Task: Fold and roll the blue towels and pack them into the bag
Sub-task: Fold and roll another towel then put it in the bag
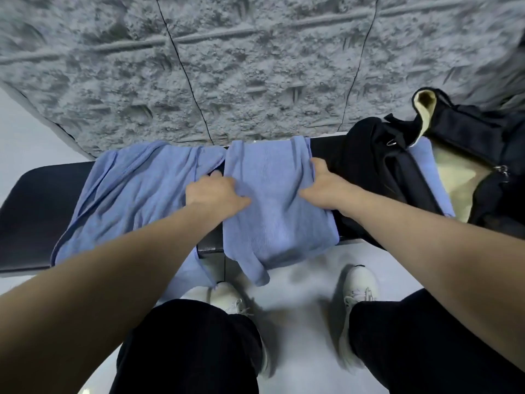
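Note:
A folded blue towel [272,211] lies across the middle of a black bench [31,211], its near end hanging over the front edge. My left hand [213,194] grips its left edge, fingers tucked under the fold and thumb on top. My right hand [321,186] grips its right edge the same way. A second blue towel [130,194] lies spread and wrinkled on the bench to the left. On the right stands an open black bag [380,172] with a cream lining, and more blue towel [429,172] shows inside it.
A rough grey stone-patterned wall [227,66] rises directly behind the bench. My legs in black trousers and white shoes [359,285] stand on the pale floor in front of the bench.

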`<move>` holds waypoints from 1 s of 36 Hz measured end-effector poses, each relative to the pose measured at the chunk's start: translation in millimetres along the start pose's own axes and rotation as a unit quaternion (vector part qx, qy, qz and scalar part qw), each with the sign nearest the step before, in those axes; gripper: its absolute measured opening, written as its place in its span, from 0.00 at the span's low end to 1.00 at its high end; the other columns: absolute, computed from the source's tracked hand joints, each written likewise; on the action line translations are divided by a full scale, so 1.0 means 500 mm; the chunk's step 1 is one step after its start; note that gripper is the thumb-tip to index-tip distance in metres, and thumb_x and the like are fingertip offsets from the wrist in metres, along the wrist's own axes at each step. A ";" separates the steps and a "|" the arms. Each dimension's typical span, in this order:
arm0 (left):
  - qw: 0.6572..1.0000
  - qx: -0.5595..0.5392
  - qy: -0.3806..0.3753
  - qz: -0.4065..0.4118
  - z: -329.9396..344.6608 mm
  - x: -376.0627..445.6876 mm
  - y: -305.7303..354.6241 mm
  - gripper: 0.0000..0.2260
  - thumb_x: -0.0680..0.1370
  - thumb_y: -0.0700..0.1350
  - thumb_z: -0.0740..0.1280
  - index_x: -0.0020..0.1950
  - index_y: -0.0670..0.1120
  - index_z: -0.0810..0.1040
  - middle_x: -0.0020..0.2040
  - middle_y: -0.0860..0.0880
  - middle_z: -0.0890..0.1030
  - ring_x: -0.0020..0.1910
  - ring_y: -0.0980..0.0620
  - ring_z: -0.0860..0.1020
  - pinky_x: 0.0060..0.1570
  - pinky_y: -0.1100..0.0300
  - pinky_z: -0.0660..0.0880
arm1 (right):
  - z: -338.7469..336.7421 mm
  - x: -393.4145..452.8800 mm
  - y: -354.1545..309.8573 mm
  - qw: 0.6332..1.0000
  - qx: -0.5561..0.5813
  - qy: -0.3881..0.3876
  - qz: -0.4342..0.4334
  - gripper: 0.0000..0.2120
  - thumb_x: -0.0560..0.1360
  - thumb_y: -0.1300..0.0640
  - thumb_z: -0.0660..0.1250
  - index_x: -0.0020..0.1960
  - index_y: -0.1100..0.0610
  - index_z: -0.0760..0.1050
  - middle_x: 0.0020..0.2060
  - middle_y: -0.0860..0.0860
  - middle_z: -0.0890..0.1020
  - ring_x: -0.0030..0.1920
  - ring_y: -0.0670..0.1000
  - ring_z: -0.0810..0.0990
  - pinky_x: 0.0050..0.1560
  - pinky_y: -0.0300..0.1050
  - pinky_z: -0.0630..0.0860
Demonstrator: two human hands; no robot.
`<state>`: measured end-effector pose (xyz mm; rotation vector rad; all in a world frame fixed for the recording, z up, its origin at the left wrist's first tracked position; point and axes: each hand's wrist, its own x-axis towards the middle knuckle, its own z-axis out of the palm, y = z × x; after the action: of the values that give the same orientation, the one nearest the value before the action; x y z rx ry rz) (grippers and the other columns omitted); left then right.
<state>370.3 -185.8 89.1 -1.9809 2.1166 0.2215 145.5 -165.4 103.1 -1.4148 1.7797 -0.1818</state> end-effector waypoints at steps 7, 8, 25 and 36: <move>0.966 -0.243 -0.048 -0.074 -0.006 0.017 -0.021 0.14 0.81 0.49 0.58 0.37 0.46 0.66 0.35 0.45 0.74 0.35 0.45 0.72 0.37 0.55 0.67 | -0.002 -0.002 0.016 0.997 0.047 0.064 -0.016 0.28 0.75 0.63 0.59 0.72 0.51 0.55 0.39 0.55 0.75 0.35 0.54 0.75 0.37 0.48 0.74; 0.950 -0.296 -0.022 -0.095 -0.004 0.025 -0.025 0.13 0.81 0.47 0.58 0.37 0.45 0.66 0.35 0.43 0.74 0.35 0.44 0.73 0.38 0.54 0.68 | -0.007 0.004 0.017 0.992 0.090 0.088 -0.017 0.27 0.75 0.64 0.58 0.71 0.51 0.56 0.38 0.53 0.74 0.34 0.53 0.74 0.36 0.47 0.72; 0.927 -0.204 0.241 0.205 0.047 -0.038 -0.031 0.11 0.74 0.45 0.68 0.55 0.46 0.76 0.54 0.48 0.76 0.50 0.44 0.75 0.47 0.48 0.72 | 0.012 -0.016 0.061 0.918 -0.171 0.119 -0.337 0.10 0.74 0.51 0.69 0.54 0.51 0.78 0.47 0.49 0.79 0.47 0.49 0.74 0.55 0.49 0.74; 0.861 -0.006 0.130 0.492 0.076 -0.092 -0.063 0.14 0.77 0.62 0.63 0.48 0.52 0.76 0.50 0.52 0.75 0.45 0.49 0.74 0.42 0.54 0.71 | 0.041 -0.055 0.099 0.838 -0.339 -0.011 -0.429 0.14 0.73 0.48 0.71 0.57 0.51 0.77 0.50 0.51 0.75 0.49 0.53 0.71 0.51 0.48 0.70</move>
<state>406.8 -134.0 66.6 -0.7629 3.1163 0.1256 122.9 -116.6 75.6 -2.6594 1.0778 0.0202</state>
